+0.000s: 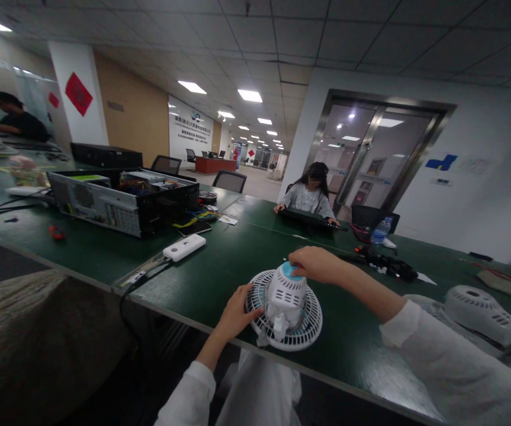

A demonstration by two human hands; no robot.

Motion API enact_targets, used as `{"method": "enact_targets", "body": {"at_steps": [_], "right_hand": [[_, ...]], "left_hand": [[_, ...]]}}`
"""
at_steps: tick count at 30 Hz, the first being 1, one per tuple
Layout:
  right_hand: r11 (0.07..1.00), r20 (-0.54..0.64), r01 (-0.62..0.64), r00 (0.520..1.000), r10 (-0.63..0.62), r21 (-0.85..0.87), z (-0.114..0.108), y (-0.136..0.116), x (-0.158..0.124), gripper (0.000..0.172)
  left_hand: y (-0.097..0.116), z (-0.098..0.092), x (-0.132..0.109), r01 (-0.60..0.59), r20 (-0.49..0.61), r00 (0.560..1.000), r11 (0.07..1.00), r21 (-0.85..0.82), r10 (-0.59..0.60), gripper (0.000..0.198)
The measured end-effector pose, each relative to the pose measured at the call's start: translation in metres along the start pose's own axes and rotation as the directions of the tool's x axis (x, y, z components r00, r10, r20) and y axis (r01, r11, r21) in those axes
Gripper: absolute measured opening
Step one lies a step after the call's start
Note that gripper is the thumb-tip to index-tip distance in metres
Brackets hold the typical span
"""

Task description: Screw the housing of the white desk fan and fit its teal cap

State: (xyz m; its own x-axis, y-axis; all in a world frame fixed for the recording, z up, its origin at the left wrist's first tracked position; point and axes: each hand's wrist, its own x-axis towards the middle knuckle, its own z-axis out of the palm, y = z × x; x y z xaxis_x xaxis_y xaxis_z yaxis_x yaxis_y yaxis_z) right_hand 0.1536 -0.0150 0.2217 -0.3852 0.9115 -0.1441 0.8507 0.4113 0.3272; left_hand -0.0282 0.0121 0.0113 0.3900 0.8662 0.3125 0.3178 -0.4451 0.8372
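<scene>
Rather precariously, the white desk fan (pixel 284 302) sits on its round grille (pixel 305 336) near the front edge of the dark green table (pixel 238 260), low and just right of centre in the frame. Its long axis runs from the grille through the slotted motor housing (pixel 291 289) to the blue cap (pixel 287 270), pointing roughly upward; the wide lens makes any slight lean hard to judge.

The left hand (pixel 236 313) is clamped against the lower left of the fan, while the right hand (pixel 314 264) lies over the top, its fingers (pixel 297 255) across the cap. The hands are apart, with the housing between them.

Uneven pressure on the cap could tip the fan over the grille's rim, and with the table edge so near, a slide could carry it off. Hard squeezing could also flex the thin grille. A white scrap (pixel 280 326) at the housing's foot might snag.

To the right lie a second white fan housing (pixel 481 313) and a black cable bundle (pixel 388 266). Upper left of the fan are a white power bank (pixel 184 247) and an open computer case (pixel 122 198). Across the table, a seated person (pixel 309 192) works at a black device (pixel 309 220).
</scene>
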Motion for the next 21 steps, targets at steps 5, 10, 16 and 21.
{"method": "enact_targets", "body": {"at_steps": [5,10,16,21], "right_hand": [[0.982,-0.066,-0.156,0.987,0.150,-0.105,0.009,-0.019,0.002,0.031],[0.937,-0.112,-0.331,0.941,0.319,-0.112,0.018,-0.028,0.006,0.046],[0.984,-0.093,-0.107,0.991,0.094,-0.144,0.002,-0.010,0.003,0.031],[0.910,-0.073,0.255,0.953,-0.293,-0.326,0.002,0.005,0.000,0.024]], "left_hand": [[0.000,0.000,-0.001,-0.002,-0.004,1.000,1.000,0.015,0.002,0.057],[0.006,-0.002,-0.002,0.000,-0.005,1.000,1.000,0.013,0.000,0.058],[0.009,-0.003,-0.004,0.030,0.000,1.000,1.000,0.008,-0.030,0.058],[0.006,-0.002,-0.003,0.014,-0.009,1.000,1.000,0.005,-0.014,0.058]]}}
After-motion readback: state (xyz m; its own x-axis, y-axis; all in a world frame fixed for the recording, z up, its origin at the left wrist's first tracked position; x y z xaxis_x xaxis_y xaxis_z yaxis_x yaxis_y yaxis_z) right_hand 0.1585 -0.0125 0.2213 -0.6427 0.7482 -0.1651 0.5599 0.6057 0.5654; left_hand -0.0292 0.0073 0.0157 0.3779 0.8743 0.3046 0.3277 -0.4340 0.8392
